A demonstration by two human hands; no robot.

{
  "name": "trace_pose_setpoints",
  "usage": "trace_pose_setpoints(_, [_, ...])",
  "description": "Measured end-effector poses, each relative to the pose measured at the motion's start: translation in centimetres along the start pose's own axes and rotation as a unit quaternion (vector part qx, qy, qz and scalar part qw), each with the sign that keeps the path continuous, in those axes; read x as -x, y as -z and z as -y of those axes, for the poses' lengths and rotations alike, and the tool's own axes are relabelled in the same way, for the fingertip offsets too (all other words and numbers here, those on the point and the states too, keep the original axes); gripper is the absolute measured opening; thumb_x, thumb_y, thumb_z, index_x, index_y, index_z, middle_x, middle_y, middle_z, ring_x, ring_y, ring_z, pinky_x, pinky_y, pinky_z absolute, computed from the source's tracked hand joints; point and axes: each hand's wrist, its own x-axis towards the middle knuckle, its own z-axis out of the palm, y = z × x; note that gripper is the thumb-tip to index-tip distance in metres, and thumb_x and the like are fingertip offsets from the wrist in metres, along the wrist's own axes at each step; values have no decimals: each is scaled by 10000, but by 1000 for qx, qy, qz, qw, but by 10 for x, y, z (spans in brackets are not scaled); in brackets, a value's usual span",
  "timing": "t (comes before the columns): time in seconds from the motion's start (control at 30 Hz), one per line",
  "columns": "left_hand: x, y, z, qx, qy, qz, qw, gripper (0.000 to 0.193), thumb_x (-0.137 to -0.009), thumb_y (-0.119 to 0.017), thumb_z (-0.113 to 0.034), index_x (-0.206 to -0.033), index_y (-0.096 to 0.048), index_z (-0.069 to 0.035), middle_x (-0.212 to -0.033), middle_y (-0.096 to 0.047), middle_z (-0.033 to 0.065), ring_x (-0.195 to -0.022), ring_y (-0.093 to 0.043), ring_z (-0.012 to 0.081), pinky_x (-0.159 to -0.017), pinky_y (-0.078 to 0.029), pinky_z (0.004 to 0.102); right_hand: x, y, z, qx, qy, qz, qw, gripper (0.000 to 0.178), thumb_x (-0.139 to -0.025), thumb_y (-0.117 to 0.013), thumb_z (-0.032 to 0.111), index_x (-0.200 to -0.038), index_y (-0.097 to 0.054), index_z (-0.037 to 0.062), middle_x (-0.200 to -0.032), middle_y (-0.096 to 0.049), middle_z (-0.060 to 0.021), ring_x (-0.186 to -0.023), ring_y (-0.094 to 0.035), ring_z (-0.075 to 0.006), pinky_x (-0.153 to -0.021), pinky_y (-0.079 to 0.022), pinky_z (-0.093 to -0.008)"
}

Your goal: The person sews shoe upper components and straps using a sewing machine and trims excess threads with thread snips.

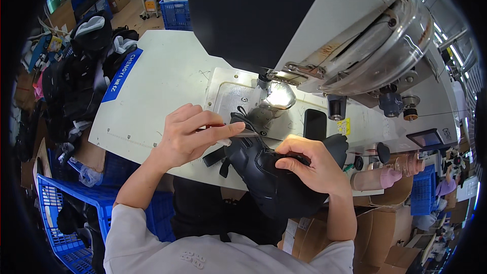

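A black sewn leather-like piece (261, 170) with raised, glossy panels lies over the front edge of the sewing table, partly over my lap. A thin black loop sticks up from its far end, and black straps (218, 161) hang at its left. My right hand (314, 165) grips its upper edge between thumb and fingers. My left hand (193, 134) is closed round a slim silver hand tool (243, 134), whose tip points at the piece; the fingers partly hide it. Just beyond both hands stands the sewing machine's lit metal post (279, 96).
The sewing machine head (350, 40) overhangs from the upper right, beside a dark panel (238, 15). A black phone (315, 124) lies on the white table (152, 76). Dark sewn pieces (81, 71) are heaped at left, above a blue crate (71, 198). Pink-capped bottles (375, 178) stand at right.
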Motion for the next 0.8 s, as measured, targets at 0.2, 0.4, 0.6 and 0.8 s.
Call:
trace_pose_setpoints(0.2, [17, 28, -1, 173, 165, -84, 967, 336, -770, -707, -62, -1105, -719, -76, -799, -603, 41, -648, -563, 128, -541, -425, 237, 11, -5, 19, 59, 36, -49, 996, 176, -834, -706, 101, -926, -615, -18, -832, -598, -113, -749, -586, -287, -682, -461, -339])
trace_pose_setpoints(0.4, [9, 75, -23, 242, 253, 161, 923, 350, -766, -647, 5, -1105, -710, -53, -796, -612, 81, -666, -609, 193, -584, -476, 279, 28, -41, 42, 324, 98, 50, 940, 192, -773, -725, 78, -914, -618, 1, -894, -540, -77, -783, -526, -240, -698, -465, -335])
trace_pose_setpoints(0.6, [6, 88, -25, 188, 246, 312, 898, 353, -719, -686, -35, -1066, -727, -79, -755, -612, 74, -626, -606, 242, -568, -457, 323, 29, -66, 35, 387, 125, 56, 912, 165, -775, -694, 79, -897, -608, 10, -873, -496, -62, -782, -492, -217, -697, -437, -306])
trace_pose_setpoints(0.8, [14, 76, -36, 253, 237, 332, 878, 281, -762, -723, -86, -1043, -725, -77, -741, -590, 65, -614, -605, 248, -552, -456, 345, 31, -79, 25, 402, 171, 29, 899, 108, -691, -637, 53, -774, -579, 18, -807, -442, -69, -793, -477, -191, -651, -397, -278])
